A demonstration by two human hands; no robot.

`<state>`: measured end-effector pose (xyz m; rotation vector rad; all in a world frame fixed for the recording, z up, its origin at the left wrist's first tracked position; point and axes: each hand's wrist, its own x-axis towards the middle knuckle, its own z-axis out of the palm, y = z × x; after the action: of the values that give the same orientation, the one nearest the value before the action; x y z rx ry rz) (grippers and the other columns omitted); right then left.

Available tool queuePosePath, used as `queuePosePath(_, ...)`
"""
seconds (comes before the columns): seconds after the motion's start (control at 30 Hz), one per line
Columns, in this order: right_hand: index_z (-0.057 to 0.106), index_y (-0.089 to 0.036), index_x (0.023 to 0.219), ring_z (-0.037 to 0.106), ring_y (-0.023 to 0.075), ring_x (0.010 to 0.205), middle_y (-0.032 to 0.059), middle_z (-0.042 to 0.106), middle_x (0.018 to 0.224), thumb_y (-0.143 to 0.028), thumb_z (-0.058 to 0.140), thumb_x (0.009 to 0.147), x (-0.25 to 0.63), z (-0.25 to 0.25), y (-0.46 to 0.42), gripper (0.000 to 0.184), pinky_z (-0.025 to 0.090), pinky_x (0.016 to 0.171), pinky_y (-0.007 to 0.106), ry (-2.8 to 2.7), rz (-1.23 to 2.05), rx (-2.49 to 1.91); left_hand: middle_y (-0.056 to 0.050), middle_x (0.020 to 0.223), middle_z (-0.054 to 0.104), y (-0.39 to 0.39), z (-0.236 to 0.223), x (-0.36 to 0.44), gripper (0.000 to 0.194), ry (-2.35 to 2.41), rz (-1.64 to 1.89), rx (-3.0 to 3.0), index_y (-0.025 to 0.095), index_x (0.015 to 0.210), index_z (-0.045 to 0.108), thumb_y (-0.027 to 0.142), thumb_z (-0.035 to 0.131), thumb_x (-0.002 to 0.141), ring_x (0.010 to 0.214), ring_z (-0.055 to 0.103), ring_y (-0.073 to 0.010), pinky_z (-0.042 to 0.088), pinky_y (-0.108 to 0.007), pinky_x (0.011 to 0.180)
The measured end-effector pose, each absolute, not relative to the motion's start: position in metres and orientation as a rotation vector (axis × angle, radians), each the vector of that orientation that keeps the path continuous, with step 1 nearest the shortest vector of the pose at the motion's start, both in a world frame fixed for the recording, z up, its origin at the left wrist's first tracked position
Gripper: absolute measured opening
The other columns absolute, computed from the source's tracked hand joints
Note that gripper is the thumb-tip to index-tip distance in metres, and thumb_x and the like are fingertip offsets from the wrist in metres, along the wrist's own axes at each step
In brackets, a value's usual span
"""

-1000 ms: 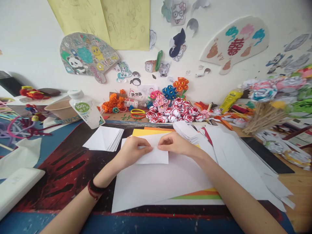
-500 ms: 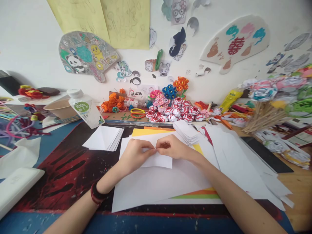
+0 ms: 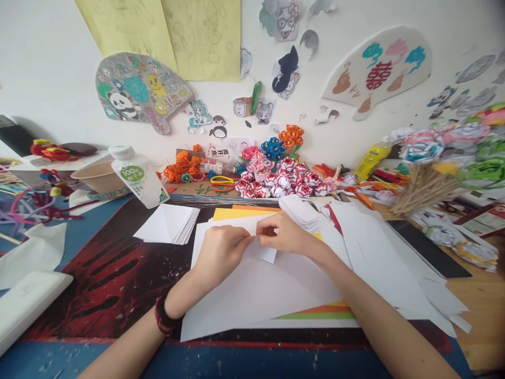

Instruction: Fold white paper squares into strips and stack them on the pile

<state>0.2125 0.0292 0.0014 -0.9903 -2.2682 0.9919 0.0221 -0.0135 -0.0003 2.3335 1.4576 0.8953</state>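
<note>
A small white sheet of paper (image 3: 268,255) is pinched along its upper edge between the fingertips of both hands, just above a larger white sheet (image 3: 272,295). My left hand (image 3: 223,250) grips it from the left and covers much of it. From the right, my right hand (image 3: 282,232) pinches it with thumb and index finger, the tips of both hands almost touching. Coloured sheets (image 3: 315,316) in orange and green stick out beneath the large sheet. A stack of white paper squares (image 3: 168,223) lies to the left, and folded white strips (image 3: 300,213) lie behind my right hand.
A white bottle (image 3: 139,176) stands at the back left, near a paper bowl (image 3: 97,176). Red-and-white paper flowers (image 3: 286,181) line the back. Loose white sheets (image 3: 394,258) and a black flat object (image 3: 428,247) lie at right. A white case (image 3: 33,305) sits at left.
My left hand has turned and shifted slightly right, its fingertips staying near those of my right hand. The small sheet has tilted, and less of it shows below the hands.
</note>
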Motion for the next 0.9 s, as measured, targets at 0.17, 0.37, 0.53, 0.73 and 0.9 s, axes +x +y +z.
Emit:
queuePosePath(0.17,0.055,-0.017,0.061,0.04,0.0092,0.054,-0.0044,0.045,0.055,-0.016,0.052,0.07,0.224,-0.001,0.036,0.009,0.031,0.052,0.022,-2.307,0.87,-1.0,-0.002,0.072,0.074,-0.01,0.002,0.015,0.018,1.491,0.908,2.335,0.017,0.074,0.074,0.024,0.061,0.084,0.06,0.059,-0.0134,0.037,-0.024,0.061)
queuePosePath(0.37,0.049,-0.017,0.051,0.039,0.0097,0.051,-0.0039,0.044,0.05,-0.013,0.056,0.065,0.254,-0.014,0.061,0.016,0.027,0.051,0.024,-2.286,0.386,-1.281,0.0,0.076,0.074,0.005,0.012,-0.01,0.02,1.656,1.069,2.164,0.018,0.074,0.073,0.029,0.059,0.084,0.067,0.063,-0.0152,0.04,-0.025,0.066)
queuePosePath(0.53,0.067,-0.016,0.078,0.054,0.0124,0.064,0.0015,0.064,0.071,-0.019,0.056,0.079,0.24,-0.009,0.054,0.011,0.041,0.062,0.023,-2.023,0.507,-1.098,0.001,0.081,0.075,0.006,0.014,-0.008,0.023,1.555,1.03,2.097,0.019,0.077,0.074,0.034,0.058,0.084,0.07,0.064,-0.015,0.041,-0.024,0.066)
queuePosePath(0.73,0.073,-0.018,0.088,0.062,0.0158,0.073,0.004,0.073,0.085,-0.038,0.06,0.086,0.209,-0.009,0.029,0.024,0.044,0.067,0.025,-2.052,0.746,-1.017,-0.001,0.078,0.073,-0.004,0.01,0.005,0.024,1.422,0.947,2.171,0.019,0.082,0.072,0.033,0.053,0.087,0.067,0.062,-0.0144,0.04,-0.023,0.062)
queuePosePath(0.9,0.072,-0.015,0.073,0.058,0.0135,0.064,0.0029,0.07,0.069,-0.03,0.06,0.087,0.207,-0.013,0.028,0.024,0.039,0.059,0.024,-2.136,0.669,-1.016,-0.004,0.08,0.07,-0.008,0.006,0.01,0.017,1.473,0.888,2.344,0.018,0.082,0.067,0.026,0.053,0.086,0.073,0.058,-0.0173,0.041,-0.027,0.067)
